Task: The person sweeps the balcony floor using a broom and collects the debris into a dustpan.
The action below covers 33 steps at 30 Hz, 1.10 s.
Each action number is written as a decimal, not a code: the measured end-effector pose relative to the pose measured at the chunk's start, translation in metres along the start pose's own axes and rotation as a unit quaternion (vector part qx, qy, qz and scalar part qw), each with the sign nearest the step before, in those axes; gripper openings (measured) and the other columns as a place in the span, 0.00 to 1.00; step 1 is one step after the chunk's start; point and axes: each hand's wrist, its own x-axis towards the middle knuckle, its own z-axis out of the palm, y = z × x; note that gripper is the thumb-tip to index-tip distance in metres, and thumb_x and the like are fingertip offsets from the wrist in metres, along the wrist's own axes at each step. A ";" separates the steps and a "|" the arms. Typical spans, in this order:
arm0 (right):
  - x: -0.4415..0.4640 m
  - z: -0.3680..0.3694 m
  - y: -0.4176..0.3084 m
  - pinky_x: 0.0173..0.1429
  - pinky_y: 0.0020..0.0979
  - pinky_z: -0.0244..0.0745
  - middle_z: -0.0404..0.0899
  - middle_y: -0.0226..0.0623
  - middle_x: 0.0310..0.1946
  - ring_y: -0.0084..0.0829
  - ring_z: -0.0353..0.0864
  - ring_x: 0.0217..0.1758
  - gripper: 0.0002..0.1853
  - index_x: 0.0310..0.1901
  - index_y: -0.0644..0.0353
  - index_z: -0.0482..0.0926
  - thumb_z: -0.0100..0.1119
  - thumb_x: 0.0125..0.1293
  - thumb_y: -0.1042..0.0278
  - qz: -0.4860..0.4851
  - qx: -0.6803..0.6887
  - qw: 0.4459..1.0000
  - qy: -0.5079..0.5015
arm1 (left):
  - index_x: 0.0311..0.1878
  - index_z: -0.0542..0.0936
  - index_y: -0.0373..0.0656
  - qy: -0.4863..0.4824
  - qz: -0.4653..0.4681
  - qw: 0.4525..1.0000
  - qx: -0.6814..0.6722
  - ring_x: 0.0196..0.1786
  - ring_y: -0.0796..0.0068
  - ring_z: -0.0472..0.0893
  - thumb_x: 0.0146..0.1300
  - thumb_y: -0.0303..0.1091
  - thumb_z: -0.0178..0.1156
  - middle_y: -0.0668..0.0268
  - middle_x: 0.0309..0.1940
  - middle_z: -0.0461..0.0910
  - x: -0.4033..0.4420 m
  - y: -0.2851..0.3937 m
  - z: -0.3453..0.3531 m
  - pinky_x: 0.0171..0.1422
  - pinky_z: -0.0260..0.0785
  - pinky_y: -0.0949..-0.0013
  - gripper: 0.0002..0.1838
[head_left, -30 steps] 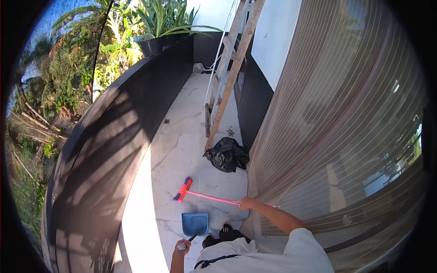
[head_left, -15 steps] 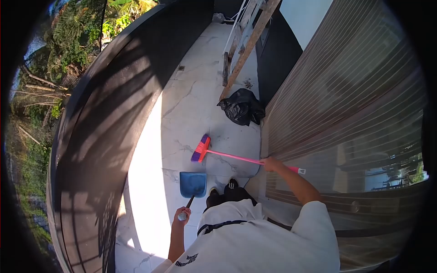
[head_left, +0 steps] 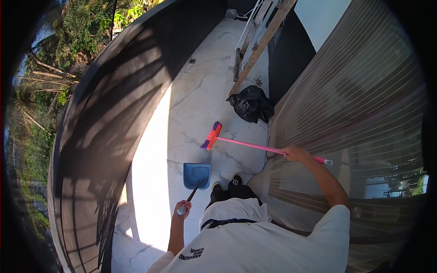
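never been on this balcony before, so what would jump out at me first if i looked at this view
Probably the pink-handled broom, held in the right hand, its red and purple head out over the pale floor. Next, the blue dustpan in front of the feet, its handle in the left hand, and the crumpled black bag farther off, by the foot of the wooden ladder.
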 end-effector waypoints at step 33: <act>0.056 0.008 -0.054 0.44 0.37 0.66 0.72 0.47 0.36 0.41 0.71 0.40 0.23 0.53 0.38 0.61 0.42 0.54 0.67 -0.118 -0.036 0.992 -0.012 | 0.31 0.61 0.29 -0.026 -0.001 0.996 -0.082 0.21 0.75 0.70 0.49 0.22 0.45 0.59 0.22 0.66 -0.047 -0.006 -0.071 0.22 0.68 0.82 0.07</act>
